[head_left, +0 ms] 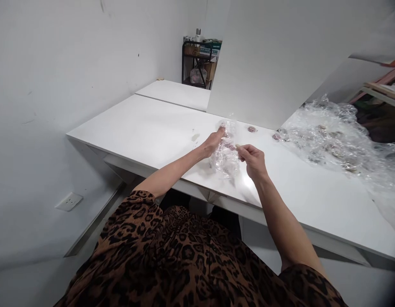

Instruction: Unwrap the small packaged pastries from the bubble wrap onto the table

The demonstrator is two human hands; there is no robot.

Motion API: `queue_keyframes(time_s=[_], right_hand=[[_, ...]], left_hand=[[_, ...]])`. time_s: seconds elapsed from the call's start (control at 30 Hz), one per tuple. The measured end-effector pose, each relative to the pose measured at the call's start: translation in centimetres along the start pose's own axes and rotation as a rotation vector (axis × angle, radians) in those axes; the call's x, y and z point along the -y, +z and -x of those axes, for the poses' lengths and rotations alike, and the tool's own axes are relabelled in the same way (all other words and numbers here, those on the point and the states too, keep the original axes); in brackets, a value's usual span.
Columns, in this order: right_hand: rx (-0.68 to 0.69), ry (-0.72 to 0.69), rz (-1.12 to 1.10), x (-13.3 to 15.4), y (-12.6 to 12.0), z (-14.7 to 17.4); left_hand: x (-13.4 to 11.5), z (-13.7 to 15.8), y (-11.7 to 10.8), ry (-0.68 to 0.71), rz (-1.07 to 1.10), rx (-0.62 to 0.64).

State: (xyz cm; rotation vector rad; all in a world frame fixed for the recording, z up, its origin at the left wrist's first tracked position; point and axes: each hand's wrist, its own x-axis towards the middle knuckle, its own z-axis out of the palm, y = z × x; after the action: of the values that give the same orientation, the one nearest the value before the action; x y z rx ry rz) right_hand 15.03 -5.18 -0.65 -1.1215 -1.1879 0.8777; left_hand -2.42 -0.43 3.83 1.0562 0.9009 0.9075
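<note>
Crumpled clear plastic wrap (227, 164) hangs between my hands above the white table (146, 128), with something reddish showing through it. My left hand (214, 140) is closed on the wrap's left side, its thumb pointing up. On the right, my right hand (253, 160) pinches the wrap's edge between thumb and fingers. Beyond the hands, a small reddish round item (252, 129) lies on the table. Another reddish item (276, 137) sits farther right, beside the plastic heap. What the reddish things are, I cannot make out.
A large heap of clear plastic wrap (338, 136) covers the table's right side. An upright white panel (267, 64) stands along the back edge. A black shelf rack (197, 64) holding boxes is behind. The left wall (72, 64) carries a socket (69, 201).
</note>
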Motion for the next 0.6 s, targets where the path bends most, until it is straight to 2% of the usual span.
queue_keyframes(time_s=[0.1,0.27,0.4,0.47,0.53,0.6], right_hand=[[-0.195,-0.017,-0.142,0.2,-1.5,-0.5],[-0.282,-0.036,-0.234,1.6,-2.4,-0.4],[-0.528,-0.137,-0.412,2.6,-4.6,-1.7],[-0.604,-0.124,-0.489,2.7,-6.4,-2.2],[-0.562,-0.05,-0.488,2.3,-7.5,-1.8],[-0.432,0.075,-0.413,1.4,-7.0,-0.5]], left_hand=[[-0.5,0.5,-1.5,-0.039,-0.175,0.056],[-0.2,-0.1,-2.2,0.024,-0.193,-0.109],[0.2,-0.1,-1.9,0.106,-0.226,0.0],[0.5,0.4,-2.0,0.175,-0.325,-0.01],[1.1,1.1,-1.9,0.238,-0.445,-0.08],[2.1,1.8,-1.4,0.288,-0.536,-0.149]])
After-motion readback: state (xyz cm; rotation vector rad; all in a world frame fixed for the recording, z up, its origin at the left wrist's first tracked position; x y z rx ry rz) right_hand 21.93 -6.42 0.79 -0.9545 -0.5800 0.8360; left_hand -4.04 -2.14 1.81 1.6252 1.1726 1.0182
